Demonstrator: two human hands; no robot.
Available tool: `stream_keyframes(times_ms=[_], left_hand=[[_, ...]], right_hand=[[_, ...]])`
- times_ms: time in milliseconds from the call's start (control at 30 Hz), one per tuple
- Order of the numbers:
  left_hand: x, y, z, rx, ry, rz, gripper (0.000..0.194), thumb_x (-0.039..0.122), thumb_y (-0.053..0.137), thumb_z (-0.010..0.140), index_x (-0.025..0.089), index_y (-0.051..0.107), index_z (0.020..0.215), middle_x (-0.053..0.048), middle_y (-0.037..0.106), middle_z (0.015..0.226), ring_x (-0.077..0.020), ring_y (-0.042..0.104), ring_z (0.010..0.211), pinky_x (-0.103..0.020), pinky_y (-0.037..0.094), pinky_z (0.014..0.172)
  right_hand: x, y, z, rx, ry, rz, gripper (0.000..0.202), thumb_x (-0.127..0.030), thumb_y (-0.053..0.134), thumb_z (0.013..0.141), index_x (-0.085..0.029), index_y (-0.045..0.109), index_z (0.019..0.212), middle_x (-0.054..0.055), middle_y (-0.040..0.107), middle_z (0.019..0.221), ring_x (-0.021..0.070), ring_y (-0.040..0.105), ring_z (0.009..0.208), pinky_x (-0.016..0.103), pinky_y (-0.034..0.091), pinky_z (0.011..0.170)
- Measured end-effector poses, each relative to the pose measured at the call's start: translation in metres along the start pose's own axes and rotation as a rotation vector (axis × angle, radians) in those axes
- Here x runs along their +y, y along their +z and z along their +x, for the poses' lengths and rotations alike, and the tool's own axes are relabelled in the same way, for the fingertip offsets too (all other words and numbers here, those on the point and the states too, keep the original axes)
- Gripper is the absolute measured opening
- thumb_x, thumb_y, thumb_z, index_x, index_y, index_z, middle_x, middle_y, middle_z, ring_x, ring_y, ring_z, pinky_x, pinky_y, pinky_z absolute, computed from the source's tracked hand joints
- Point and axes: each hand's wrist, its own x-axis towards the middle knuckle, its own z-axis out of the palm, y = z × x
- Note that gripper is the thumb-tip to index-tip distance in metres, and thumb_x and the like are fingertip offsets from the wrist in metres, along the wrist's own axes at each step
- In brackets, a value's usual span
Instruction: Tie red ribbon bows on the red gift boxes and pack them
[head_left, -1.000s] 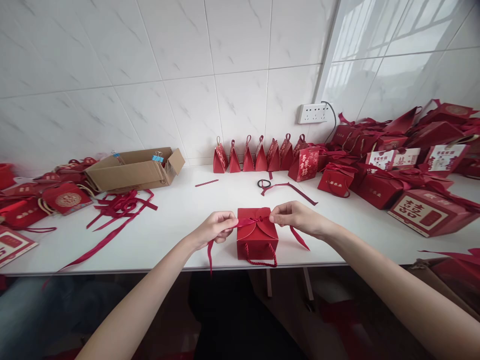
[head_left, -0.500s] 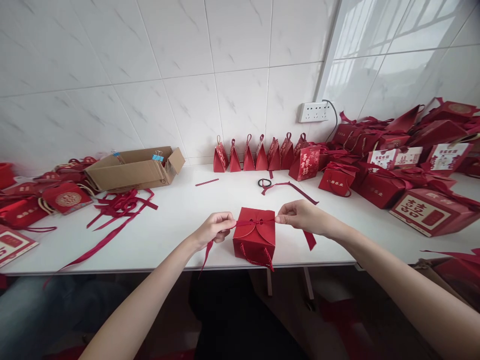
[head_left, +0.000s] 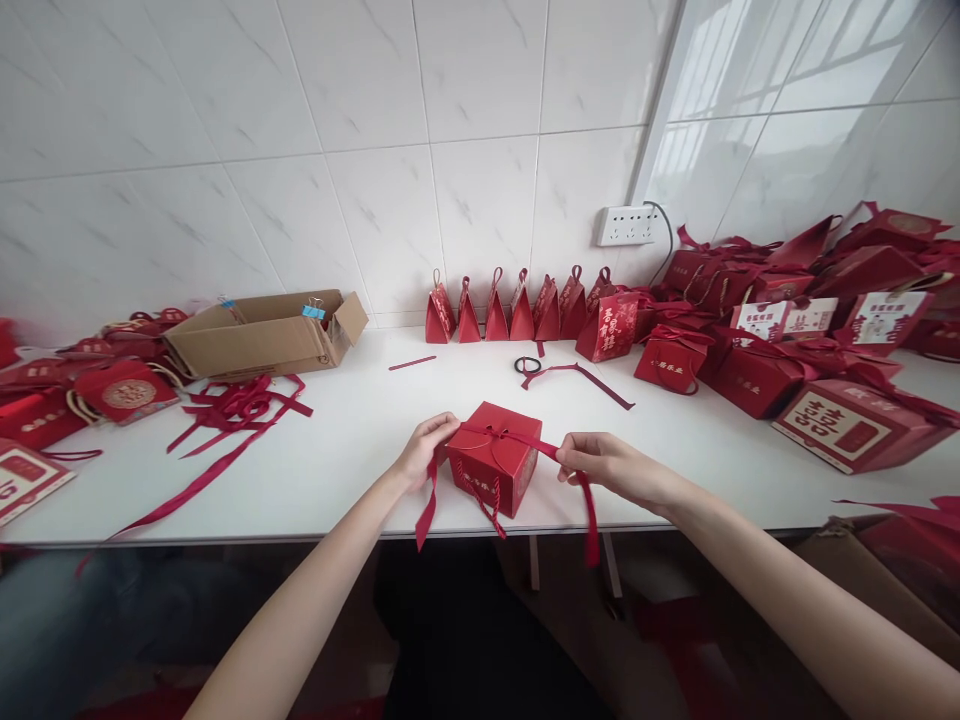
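While the red box (head_left: 493,462) sat at lower centre, left hand (head_left: 425,452) and right hand (head_left: 604,465) pinched its ribbon (head_left: 547,449) on opposite sides, apparently for even tension.

smooth card with a soft sheen is seen on the red box (head_left: 495,457), satin-like cloth in its ribbon (head_left: 591,520), twisted cord in its handle (head_left: 465,487). the carton (head_left: 251,340) is made of matt cardboard; a glossy finish is shown by the wall tiles (head_left: 375,75).

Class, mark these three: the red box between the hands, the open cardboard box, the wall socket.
Red box (head_left: 496,456): head view, on its lid.
Cardboard box (head_left: 251,346): head view, on its near wall.
Wall socket (head_left: 625,227): head view, on its front plate.
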Motion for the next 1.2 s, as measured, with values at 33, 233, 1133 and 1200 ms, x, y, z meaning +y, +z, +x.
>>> stream_keyframes(times_ms=[33,233,1133,1200], left_hand=[[-0.001,0.000,-0.001,0.004,0.001,0.001,0.028,0.037,0.063,0.074,0.016,0.047,0.064,0.003,0.050,0.065,-0.0078,0.047,0.059,-0.019,0.036,0.057],[0.010,0.013,-0.024,0.067,0.052,0.283,0.030,0.040,0.054,0.080,0.017,0.046,0.063,0.004,0.044,0.062,-0.0097,0.042,0.059,-0.022,0.034,0.059],[0.095,0.037,-0.055,-0.294,0.012,0.903,0.019,0.036,0.047,0.084,0.022,0.058,0.091,0.003,0.053,0.066,-0.0097,0.044,0.050,-0.021,0.032,0.047],[0.098,0.039,-0.058,-0.306,0.068,1.010,0.014,0.034,0.055,0.079,0.022,0.061,0.083,0.003,0.052,0.063,-0.0110,0.043,0.052,-0.022,0.032,0.049]], right_hand=[[0.002,-0.001,-0.001,-0.019,-0.003,0.016,0.036,-0.051,0.065,0.072,-0.018,0.053,0.069,0.002,0.058,0.073,0.0156,0.053,0.074,0.032,0.039,0.076],[-0.012,0.002,-0.012,0.004,-0.122,0.065,0.028,-0.045,0.069,0.072,-0.018,0.063,0.071,0.003,0.059,0.076,0.0165,0.051,0.076,0.032,0.039,0.076],[-0.023,0.050,0.014,0.212,-0.347,0.001,0.022,-0.031,0.064,0.073,-0.021,0.052,0.088,0.001,0.067,0.075,0.0161,0.064,0.071,0.032,0.049,0.073],[-0.024,0.049,0.014,0.220,-0.338,-0.023,0.019,-0.032,0.064,0.072,-0.020,0.057,0.085,0.002,0.068,0.078,0.0162,0.064,0.072,0.032,0.049,0.073]])
